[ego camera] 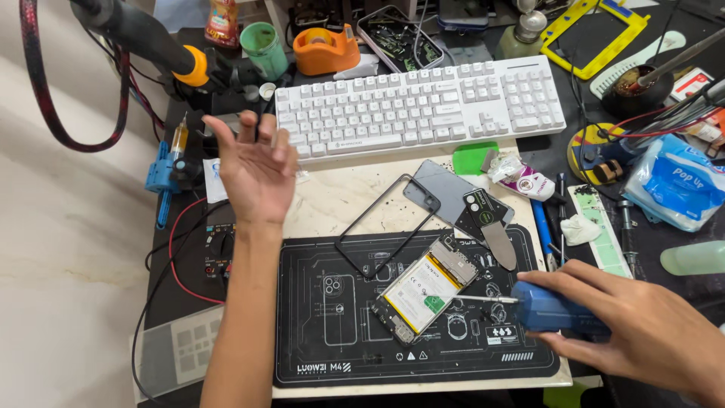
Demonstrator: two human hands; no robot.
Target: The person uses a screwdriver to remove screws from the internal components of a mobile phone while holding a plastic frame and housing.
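The left hand (255, 170) is lifted off the bench, palm up and fingers spread, holding nothing, just in front of the white keyboard (419, 102). A loose black phone frame (387, 225) leans across the top edge of the black repair mat (317, 355). The opened phone (424, 289), battery and board exposed, lies tilted on the mat. The right hand (642, 329) wraps a blue electric screwdriver (555, 311), its bit at the phone's upper right edge. Judging from this, the bit should sit square in the screw, with light pressure, and the free hand should steady the phone.
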